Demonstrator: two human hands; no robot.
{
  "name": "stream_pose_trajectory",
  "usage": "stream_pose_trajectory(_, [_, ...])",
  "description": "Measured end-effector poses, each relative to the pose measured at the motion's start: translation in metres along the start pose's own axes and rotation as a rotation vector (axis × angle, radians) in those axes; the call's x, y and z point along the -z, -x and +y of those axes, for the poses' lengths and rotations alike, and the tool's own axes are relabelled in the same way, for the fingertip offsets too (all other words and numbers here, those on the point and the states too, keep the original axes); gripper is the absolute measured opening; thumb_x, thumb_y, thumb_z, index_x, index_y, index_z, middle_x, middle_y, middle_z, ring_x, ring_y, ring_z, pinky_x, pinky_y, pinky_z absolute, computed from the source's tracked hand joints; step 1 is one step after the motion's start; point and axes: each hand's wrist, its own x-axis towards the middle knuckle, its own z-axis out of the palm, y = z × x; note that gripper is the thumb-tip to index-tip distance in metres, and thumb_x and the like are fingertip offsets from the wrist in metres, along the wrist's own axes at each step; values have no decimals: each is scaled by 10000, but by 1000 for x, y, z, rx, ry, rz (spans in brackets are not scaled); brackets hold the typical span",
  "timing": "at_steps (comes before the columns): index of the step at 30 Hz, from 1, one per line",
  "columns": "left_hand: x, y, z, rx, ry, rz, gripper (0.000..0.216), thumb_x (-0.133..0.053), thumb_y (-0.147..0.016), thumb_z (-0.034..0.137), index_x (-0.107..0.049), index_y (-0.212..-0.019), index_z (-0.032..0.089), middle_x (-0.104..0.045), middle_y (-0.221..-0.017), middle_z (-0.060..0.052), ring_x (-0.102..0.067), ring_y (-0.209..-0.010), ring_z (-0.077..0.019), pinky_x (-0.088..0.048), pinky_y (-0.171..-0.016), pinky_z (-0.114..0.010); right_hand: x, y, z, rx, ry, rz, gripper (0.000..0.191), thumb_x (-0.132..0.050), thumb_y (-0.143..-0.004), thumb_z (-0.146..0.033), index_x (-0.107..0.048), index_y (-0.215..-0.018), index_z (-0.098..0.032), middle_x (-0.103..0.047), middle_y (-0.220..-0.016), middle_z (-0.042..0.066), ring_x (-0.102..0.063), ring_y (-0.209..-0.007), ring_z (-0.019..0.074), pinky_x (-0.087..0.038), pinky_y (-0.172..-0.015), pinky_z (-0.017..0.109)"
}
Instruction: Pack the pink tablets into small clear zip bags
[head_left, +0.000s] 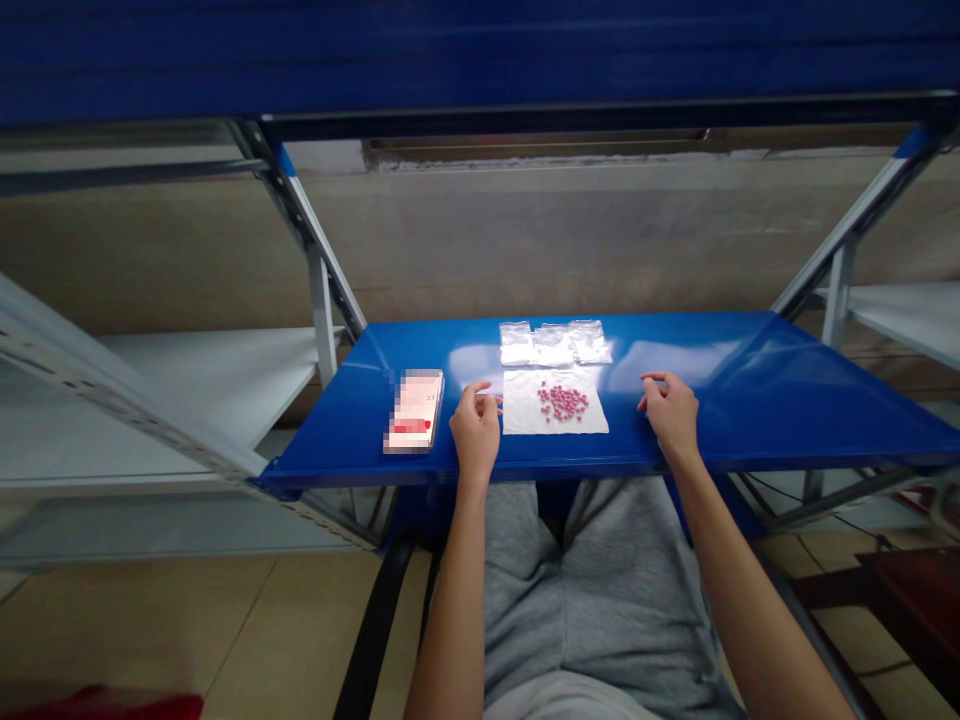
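A heap of small pinkish-red pieces (564,402), like beads or pills, lies spread on a white sheet of paper or tissue (519,412). My left hand (477,430) rests at the sheet's left edge, fingers loosely curled and apart, with nothing seen in it. Farther off on the right, my right hand (671,412) is over the blue tabletop (757,400), also loosely curled and holding nothing visible. Just behind the sheet lie three clear plastic bags: a left bag (516,345), a middle bag (553,347) and a right bag (592,343). Glare hides what they contain.
A blurred-out phone (414,412) lies left of my left hand. Metal posts (322,240) frame the table, with a blue shelf (480,60) overhead. White shelves (210,390) stand at the left and right. A wall (525,240) rises behind.
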Motion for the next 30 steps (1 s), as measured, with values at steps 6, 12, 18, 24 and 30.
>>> stream_pose_trajectory(6, [0, 0, 0, 3, -9, 5, 225, -531, -933, 242, -680, -1091, 180, -768, -902, -60, -730, -767, -182, -557, -761, -289, 0, -1, 3, 2, 1, -19, 326, -530, -844, -405, -720, -960, -167, -635, -552, 12, -552, -490, 186, -442, -581, 308])
stream_pose_trajectory(12, [-1, -1, -2, 1, -22, 16, 206, -529, -938, 258, -678, -1062, 189, -769, -900, -60, -730, -760, -187, -551, -760, -301, 0, -1, 4, -1, -18, -12, 344, -542, -840, -412, -730, -970, -155, -654, -570, 21, -561, -491, 184, -456, -554, 306])
stream_pose_trajectory(18, [-1, 0, -3, -9, -48, 8, 190, -540, -933, 257, -683, -1046, 201, -766, -897, -56, -732, -780, -192, -555, -758, -299, 0, -1, 6, 1, -15, -24, 336, -545, -840, -419, -726, -960, -162, -656, -578, 20, -560, -484, 179, -468, -556, 306])
stream_pose_trajectory(24, [1, 0, -1, -7, -44, 5, 192, -541, -928, 260, -683, -1044, 203, -766, -898, -56, -737, -790, -200, -554, -757, -305, 0, -2, 9, 0, -13, -30, 335, -540, -838, -411, -726, -971, -166, -662, -592, 25, -579, -505, 189, -471, -560, 307])
stream_pose_trajectory(30, [1, -1, -1, -5, -60, -1, 197, -535, -933, 261, -683, -1050, 205, -764, -899, -56, -736, -800, -197, -555, -767, -302, 0, -1, 6, 6, -22, -36, 328, -549, -837, -405, -730, -961, -161, -657, -586, 20, -568, -492, 182, -477, -567, 313])
